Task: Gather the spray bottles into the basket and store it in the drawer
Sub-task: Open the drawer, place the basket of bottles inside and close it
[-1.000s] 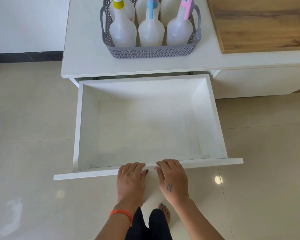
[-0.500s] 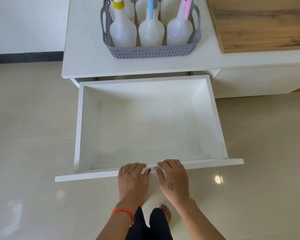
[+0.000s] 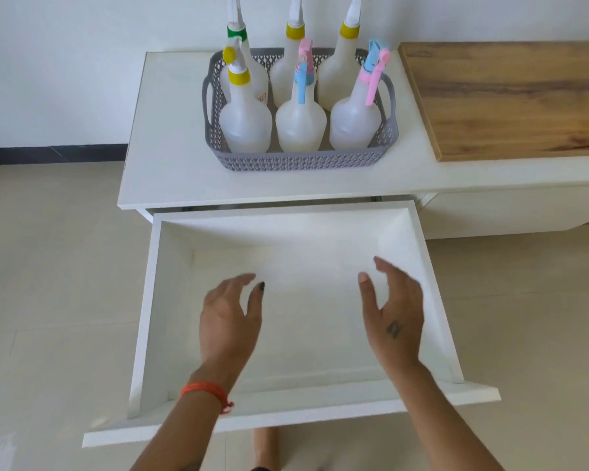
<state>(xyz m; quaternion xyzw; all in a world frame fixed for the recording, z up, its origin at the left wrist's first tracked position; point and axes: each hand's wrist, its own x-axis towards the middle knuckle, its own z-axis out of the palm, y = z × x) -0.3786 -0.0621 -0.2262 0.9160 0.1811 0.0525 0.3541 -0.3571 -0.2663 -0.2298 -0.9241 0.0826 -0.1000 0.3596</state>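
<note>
Fingers [image 3: 383, 266] on both hands loose and spread, holding nothing, hovering over the pulled-out white drawer [image 3: 432, 300], probably lining up for the grey woven plastic basket [image 3: 303, 161] of translucent spray bottles [image 3: 300, 125] at the counter's [image 3: 170, 158] front edge.

Bright even daylight, motion-blurred hands, wide-angle edge distortion

Basket [image 3: 300, 161] sat on cabinet top [image 3: 170, 137], nearer its back edge, approx centred btwn left & right edges. Six spray bottles [image 3: 300, 122] stood upright in basket, 2 rows of 3, front & back. Wooden board [image 3: 510, 96] lay on top at right, just beside basket. Drawer [image 3: 432, 283] stood pulled out below front edge. Left hand [image 3: 230, 321] & right hand [image 3: 393, 314] hung over drawer, apart, w/ left one toward left wall, right one toward right wall.
</note>
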